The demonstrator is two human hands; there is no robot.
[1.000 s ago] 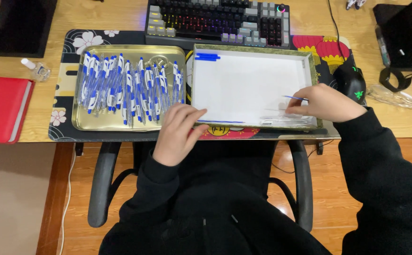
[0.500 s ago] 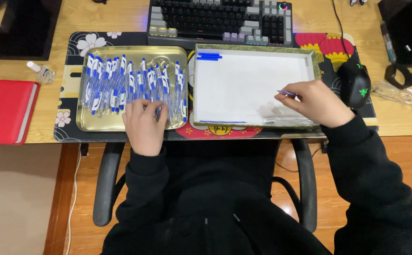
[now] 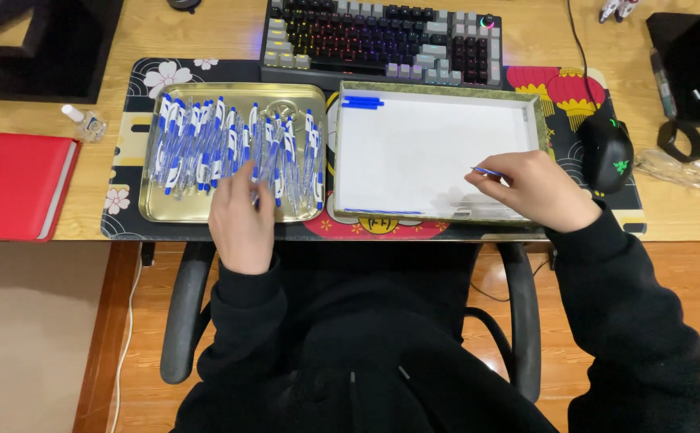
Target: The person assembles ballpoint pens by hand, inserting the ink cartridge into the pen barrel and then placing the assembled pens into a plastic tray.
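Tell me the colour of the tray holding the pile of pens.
Gold, a shiny metal tray, seen in the head view; the pens in it are blue and white.

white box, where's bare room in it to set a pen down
The white box is bare across its middle, between the blue pens at its top left corner and the right hand at its lower right. The gold tray is crowded with pens under the left hand.

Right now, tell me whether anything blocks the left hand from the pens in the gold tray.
Nothing visible does. The left hand already rests over the near edge of the gold tray, its fingers among the blue and white pens. No other object lies between them.
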